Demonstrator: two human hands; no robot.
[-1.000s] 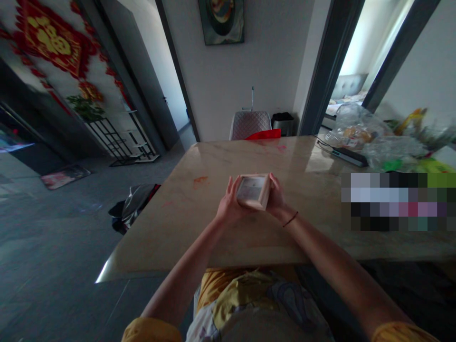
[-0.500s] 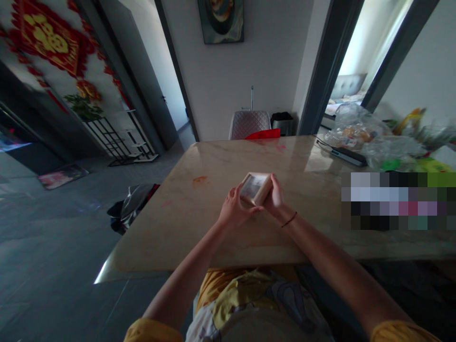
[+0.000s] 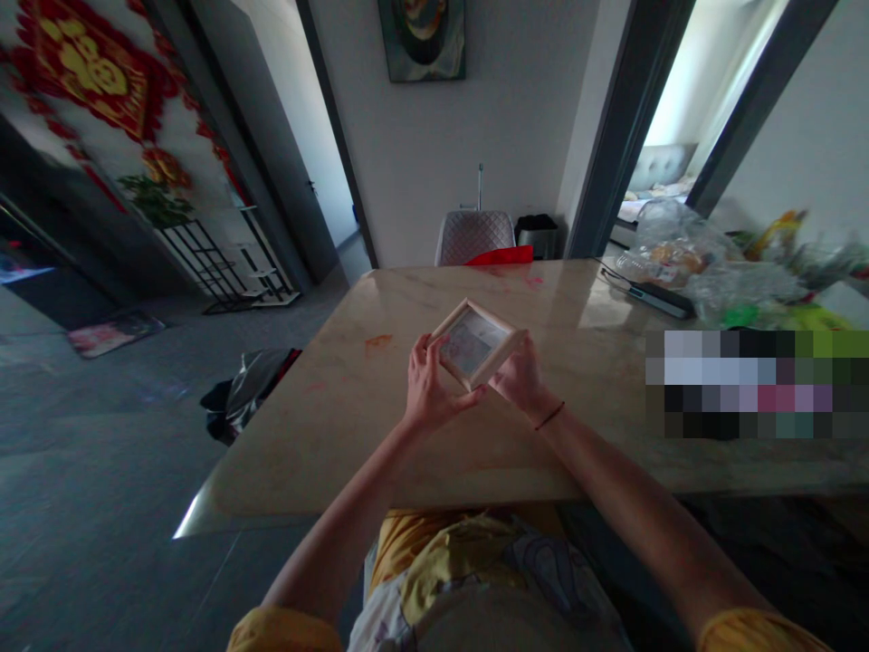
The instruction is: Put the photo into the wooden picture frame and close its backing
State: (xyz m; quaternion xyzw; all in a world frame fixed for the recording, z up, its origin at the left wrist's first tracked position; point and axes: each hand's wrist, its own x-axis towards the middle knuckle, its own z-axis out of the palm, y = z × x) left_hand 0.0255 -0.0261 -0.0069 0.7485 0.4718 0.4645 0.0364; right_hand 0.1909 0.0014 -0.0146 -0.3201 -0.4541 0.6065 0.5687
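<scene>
Between my two hands, above the tabletop, is a small light-wood box-like frame [image 3: 473, 345] with a greyish, glassy-looking face turned up toward me. It is tilted, one corner pointing away from me. My left hand [image 3: 434, 385] grips its left and near edges, with fingers on the left side and the thumb stretched along the near corner. My right hand [image 3: 521, 376] wraps the right side, its fingers partly hidden behind the frame. What the grey face shows is too dim to make out. A dark band circles my right wrist.
Under my hands spreads a marble-look table [image 3: 353, 426] with an orange smear. To the right are clear plastic bags [image 3: 740, 285], a dark elongated object [image 3: 662, 299] with a cord, and a pixelated area. A quilted chair [image 3: 475, 237] stands at the far edge; a bag [image 3: 254, 389] is left.
The wooden frame has turned and tipped, so more of its grey face shows. My left hand has shifted slightly left with it; my right hand still holds the right side.
</scene>
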